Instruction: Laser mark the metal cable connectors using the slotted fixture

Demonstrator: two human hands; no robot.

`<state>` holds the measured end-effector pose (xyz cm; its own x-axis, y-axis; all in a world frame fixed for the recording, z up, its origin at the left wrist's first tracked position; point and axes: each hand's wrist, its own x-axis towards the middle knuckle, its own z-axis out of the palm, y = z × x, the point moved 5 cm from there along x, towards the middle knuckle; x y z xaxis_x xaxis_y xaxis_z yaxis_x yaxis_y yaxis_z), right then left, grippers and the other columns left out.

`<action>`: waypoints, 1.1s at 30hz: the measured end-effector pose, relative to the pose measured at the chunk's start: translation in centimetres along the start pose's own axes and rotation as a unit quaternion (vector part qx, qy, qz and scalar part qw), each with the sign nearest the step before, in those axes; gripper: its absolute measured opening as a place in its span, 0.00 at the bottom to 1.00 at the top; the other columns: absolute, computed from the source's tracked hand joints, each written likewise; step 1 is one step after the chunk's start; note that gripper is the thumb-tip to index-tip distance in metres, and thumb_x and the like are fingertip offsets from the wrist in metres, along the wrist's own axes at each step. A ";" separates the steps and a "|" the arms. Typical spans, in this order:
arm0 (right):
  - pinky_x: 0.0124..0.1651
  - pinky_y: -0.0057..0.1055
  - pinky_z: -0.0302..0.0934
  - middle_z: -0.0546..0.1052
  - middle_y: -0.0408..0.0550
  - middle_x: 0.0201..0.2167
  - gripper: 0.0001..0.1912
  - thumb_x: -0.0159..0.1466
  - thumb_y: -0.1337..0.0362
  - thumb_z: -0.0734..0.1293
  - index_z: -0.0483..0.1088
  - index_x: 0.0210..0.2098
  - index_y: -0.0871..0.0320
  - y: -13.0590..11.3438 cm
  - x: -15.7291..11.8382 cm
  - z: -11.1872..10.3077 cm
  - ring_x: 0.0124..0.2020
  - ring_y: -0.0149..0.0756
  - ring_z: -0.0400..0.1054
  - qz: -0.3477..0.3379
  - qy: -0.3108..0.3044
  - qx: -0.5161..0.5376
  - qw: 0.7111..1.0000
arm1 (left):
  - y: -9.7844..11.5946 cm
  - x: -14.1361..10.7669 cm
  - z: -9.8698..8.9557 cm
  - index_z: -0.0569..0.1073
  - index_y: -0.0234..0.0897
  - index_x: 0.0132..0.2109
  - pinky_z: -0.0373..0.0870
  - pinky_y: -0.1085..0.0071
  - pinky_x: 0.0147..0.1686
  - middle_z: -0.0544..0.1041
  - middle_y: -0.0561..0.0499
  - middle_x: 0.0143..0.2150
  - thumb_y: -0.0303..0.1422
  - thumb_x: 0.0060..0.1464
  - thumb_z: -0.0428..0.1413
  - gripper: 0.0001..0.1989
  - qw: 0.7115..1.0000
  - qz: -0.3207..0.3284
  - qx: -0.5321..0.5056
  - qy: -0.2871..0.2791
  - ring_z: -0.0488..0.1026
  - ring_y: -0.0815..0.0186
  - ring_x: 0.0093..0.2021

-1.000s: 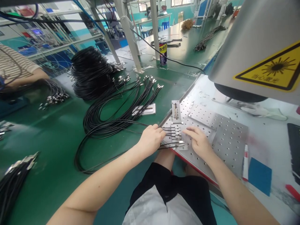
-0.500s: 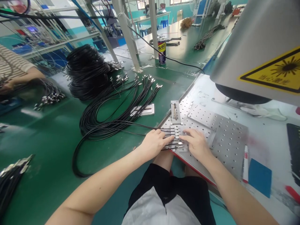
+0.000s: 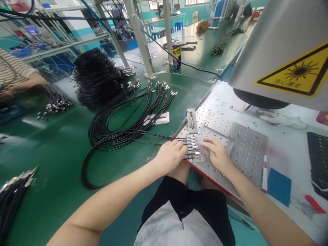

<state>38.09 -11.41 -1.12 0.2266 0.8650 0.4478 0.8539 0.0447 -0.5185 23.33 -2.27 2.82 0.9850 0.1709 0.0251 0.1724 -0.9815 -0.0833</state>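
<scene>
Several black cables with silver metal ends point(image 3: 194, 146) lie side by side in a flat metal fixture point(image 3: 201, 159) at the near corner of the perforated plate. My left hand point(image 3: 171, 154) rests over the cables just left of their ends, its fingers curled down on them; the fingertips are partly hidden. To the right of the metal ends, my right hand point(image 3: 218, 154) hovers with index finger stretched toward them and nothing held. From the fixture the cables run left into a large looped bundle of black cables point(image 3: 102, 136) on the green table.
A second small fixture point(image 3: 191, 121) sits behind. Overhead at right hangs a grey machine head point(image 3: 276, 51) with a yellow warning sign. A marker point(image 3: 264, 173), blue sheet point(image 3: 279, 187) and keyboard point(image 3: 317, 160) lie right. Coiled cables point(image 3: 96, 78) and a spray can point(image 3: 176, 56) stand behind; a co-worker sits left.
My left index finger has drawn back from the metal ends and curled in. My right hand has shifted slightly right, off the metal ends. The view has turned a little.
</scene>
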 end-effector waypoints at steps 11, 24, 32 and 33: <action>0.45 0.39 0.65 0.69 0.49 0.43 0.25 0.56 0.79 0.52 0.73 0.39 0.52 -0.5 -0.5 -0.7 0.43 0.36 0.67 -0.003 -0.004 0.021 1.000 | -0.6 0.3 0.6 0.68 0.35 0.30 0.62 0.70 0.29 0.72 0.48 0.27 0.20 0.49 0.47 0.08 0.999 -0.031 -0.026 -0.008 0.68 0.63 0.32; 0.42 0.38 0.60 0.71 0.55 0.41 0.23 0.55 0.81 0.54 0.72 0.42 0.59 -3.1 -1.2 0.1 0.41 0.41 0.63 -0.105 -0.059 -0.192 0.974 | 0.3 0.0 0.6 0.67 0.40 0.49 0.58 0.71 0.30 0.71 0.50 0.27 0.25 0.57 0.46 0.14 1.000 0.023 0.011 -0.015 0.66 0.65 0.31; 0.41 0.36 0.58 0.72 0.52 0.41 0.21 0.54 0.81 0.54 0.71 0.37 0.58 -3.4 -0.6 0.4 0.41 0.40 0.62 -0.102 -0.079 -0.191 0.973 | -0.6 0.8 0.8 0.68 0.46 0.50 0.56 0.74 0.26 0.73 0.51 0.31 0.29 0.57 0.48 0.15 0.997 0.027 -0.037 -0.067 0.69 0.67 0.32; 0.41 0.36 0.59 0.72 0.52 0.41 0.20 0.55 0.81 0.54 0.71 0.36 0.58 -3.3 -0.6 0.4 0.40 0.40 0.63 -0.102 -0.067 -0.184 0.975 | -0.5 1.1 0.7 0.69 0.46 0.49 0.56 0.74 0.26 0.73 0.51 0.30 0.29 0.57 0.48 0.14 0.996 0.023 -0.038 -0.075 0.69 0.67 0.32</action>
<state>34.92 -11.87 0.03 -0.0077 0.9159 0.4014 0.9906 0.0618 -0.1220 24.29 -1.49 2.21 0.9833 0.1314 -0.1258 0.1318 -0.9913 -0.0052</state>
